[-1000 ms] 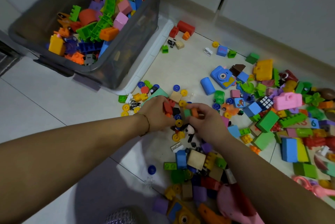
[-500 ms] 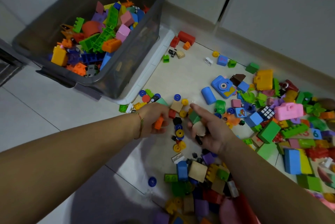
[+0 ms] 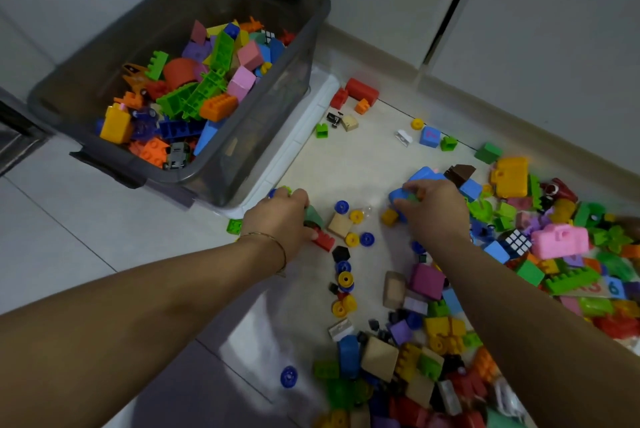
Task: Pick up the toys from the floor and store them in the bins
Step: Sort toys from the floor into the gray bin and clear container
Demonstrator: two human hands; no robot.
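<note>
A grey translucent bin [image 3: 313, 46] at the upper left is partly filled with coloured blocks. Loose toys cover the floor at the right and bottom. My left hand [image 3: 280, 219] lies at the bin's front corner. Its fingers curl over small toys there, beside a teal block [image 3: 314, 217] and a red brick [image 3: 325, 240]; what it holds is hidden under the hand. My right hand [image 3: 434, 211] reaches into the pile, with fingers and thumb curled round a blue cylinder [image 3: 397, 194] next to a blue toy camera [image 3: 423, 173].
A white lid [image 3: 298, 136] lies under the bin. A pink toy camera [image 3: 559, 240], a puzzle cube [image 3: 517, 241] and a yellow block [image 3: 510, 176] sit in the right pile. Small wheels [image 3: 342, 207] dot the floor between my hands. Cabinet doors [image 3: 519, 29] run behind.
My hands have moved apart from the middle of the pile. The left went left to the bin's corner. The right went up and right to the blue cylinder.
</note>
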